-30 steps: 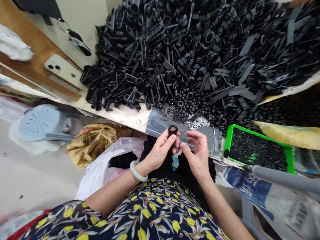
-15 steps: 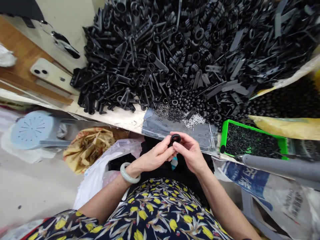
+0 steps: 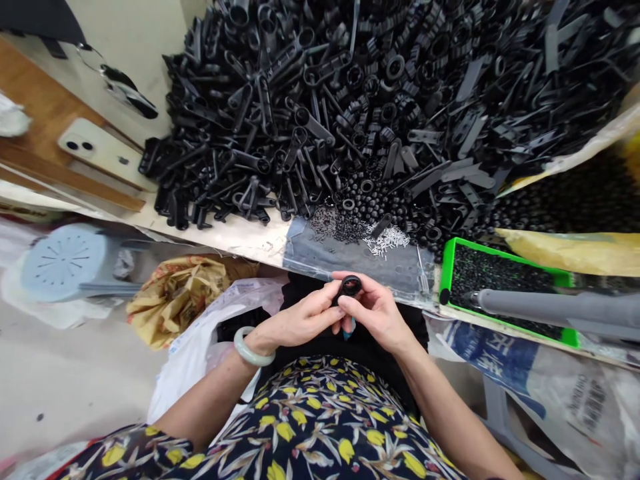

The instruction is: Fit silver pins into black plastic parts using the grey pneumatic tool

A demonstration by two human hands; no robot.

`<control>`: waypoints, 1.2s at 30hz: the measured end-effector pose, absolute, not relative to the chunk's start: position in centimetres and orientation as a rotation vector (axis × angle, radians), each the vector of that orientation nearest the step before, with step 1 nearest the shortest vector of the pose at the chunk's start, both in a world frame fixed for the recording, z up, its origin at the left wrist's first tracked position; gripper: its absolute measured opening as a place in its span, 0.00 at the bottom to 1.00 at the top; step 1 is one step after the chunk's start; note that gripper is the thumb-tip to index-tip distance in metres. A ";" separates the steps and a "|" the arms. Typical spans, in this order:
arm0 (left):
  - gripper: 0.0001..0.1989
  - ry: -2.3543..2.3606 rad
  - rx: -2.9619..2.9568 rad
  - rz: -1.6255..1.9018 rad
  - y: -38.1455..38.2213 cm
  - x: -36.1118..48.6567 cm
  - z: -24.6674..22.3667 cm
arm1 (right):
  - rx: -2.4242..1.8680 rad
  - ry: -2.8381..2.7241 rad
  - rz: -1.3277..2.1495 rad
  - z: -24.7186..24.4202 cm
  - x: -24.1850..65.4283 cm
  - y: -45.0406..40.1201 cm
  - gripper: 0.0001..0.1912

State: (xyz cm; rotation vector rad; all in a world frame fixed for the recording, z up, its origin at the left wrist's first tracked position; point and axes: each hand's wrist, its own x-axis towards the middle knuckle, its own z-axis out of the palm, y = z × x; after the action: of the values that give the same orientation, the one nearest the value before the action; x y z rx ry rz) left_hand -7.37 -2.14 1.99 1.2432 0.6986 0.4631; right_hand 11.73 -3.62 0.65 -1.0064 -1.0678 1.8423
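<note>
A small black part with a ring-shaped end [image 3: 351, 285] is held between both hands, over my lap at the bench's front edge. The fingers of my left hand [image 3: 305, 319] are closed on its left side, and a pale bangle circles that wrist. My right hand [image 3: 381, 317] pinches the ring end from the right, thumb in front. Just beyond the hands, a dark mat [image 3: 345, 262] bears small silver pins [image 3: 391, 241] and tiny dark pieces [image 3: 325, 222]. The lower end of the held part is hidden by the fingers.
A big heap of black plastic parts [image 3: 300, 100] covers the bench. At right stand a green tray [image 3: 447, 273] of small black pieces and a grey tool [image 3: 530, 303] above it. A phone [image 3: 103, 152] lies at left, above a blue stool [image 3: 65, 262] and brown bag [image 3: 175, 300].
The black part has turned in my fingers, and its ring opening shows more. Both hands have shifted slightly downward. The grey tool at right has moved a little left and up over the tray.
</note>
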 end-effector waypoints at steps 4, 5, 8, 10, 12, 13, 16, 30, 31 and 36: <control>0.16 0.749 1.370 0.443 -2.6 -7.5 1.9 | -1.068 -1.092 1.762 0.5 11.5 -4.3 0.23; 0.16 0.761 1.365 0.458 -2.8 -7.4 1.6 | -1.076 -1.096 1.746 0.5 11.4 -4.4 0.22; 0.18 0.772 1.281 0.528 -3.6 -7.0 0.6 | -1.080 -1.111 1.747 0.2 11.4 -4.5 0.21; 0.17 0.805 1.290 0.568 -3.8 -7.0 0.0 | -1.068 -1.122 1.744 0.1 11.5 -4.4 0.19; 0.14 0.851 1.373 0.590 -3.7 -7.2 -0.1 | -1.056 -1.157 1.705 0.1 11.8 -4.2 0.17; 0.13 0.866 1.427 0.602 -3.5 -7.2 0.0 | -1.053 -1.192 1.672 0.1 11.9 -4.1 0.17; 0.11 0.861 1.579 0.675 -3.0 -7.3 0.6 | -1.046 -1.332 1.555 0.0 12.1 -3.7 0.17; 0.11 0.907 1.407 0.686 -2.9 -7.8 0.9 | -1.095 -1.181 1.536 -0.2 11.0 -4.3 0.13; 0.12 0.906 1.309 0.700 -3.1 -7.5 0.9 | -1.086 -1.159 1.582 -0.3 11.0 -4.3 0.14; 0.14 0.878 0.655 1.037 -3.4 -5.9 0.2 | -0.947 -1.021 1.591 -0.9 11.2 -4.3 0.32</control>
State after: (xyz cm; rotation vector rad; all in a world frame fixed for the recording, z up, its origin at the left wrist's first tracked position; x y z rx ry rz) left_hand -5.87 -3.38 0.25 0.6548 0.8778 1.0368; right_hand 11.17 -4.28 -0.95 -0.9474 -1.0209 1.5914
